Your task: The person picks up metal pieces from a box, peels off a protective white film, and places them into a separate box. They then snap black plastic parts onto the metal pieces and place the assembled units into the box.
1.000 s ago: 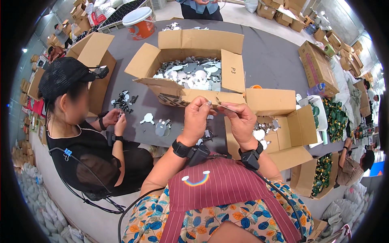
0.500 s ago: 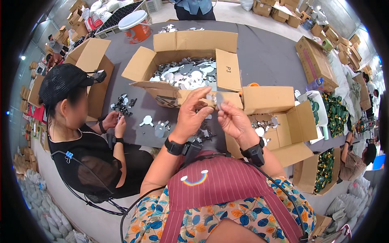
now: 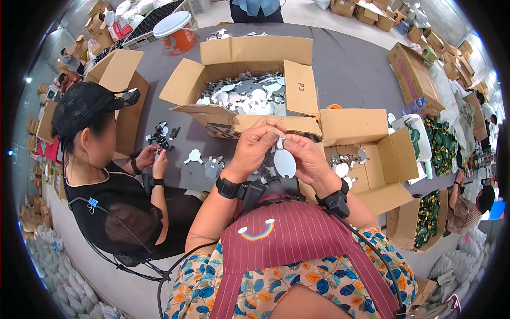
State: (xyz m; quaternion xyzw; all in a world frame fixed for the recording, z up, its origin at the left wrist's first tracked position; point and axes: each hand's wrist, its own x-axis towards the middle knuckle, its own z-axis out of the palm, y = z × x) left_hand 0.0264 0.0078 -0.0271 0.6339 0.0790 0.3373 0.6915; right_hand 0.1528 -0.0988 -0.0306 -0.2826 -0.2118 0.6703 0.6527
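- Looking down through the head view, I see the left hand and right hand brought together in front of the apron; half a second ago they stood apart, the left one's fingers spread.
- Between them hangs a silvery oval piece, broad face downward, narrow end up at the fingertips.
- The left hand's fingers are pinching that narrow end, and the right hand's thumb and finger press in just beside them. Whether another small part is caught in there, I can't tell.
- So the piece looks to be steadied from both sides now, its broad part free.
- Just beyond the hands stands the big open carton heaped with similar flat pieces; the smaller open carton is right of them, some pieces inside.
- To the left, on the grey worktop, lie a loose white piece and dark parts near a seated co-worker.
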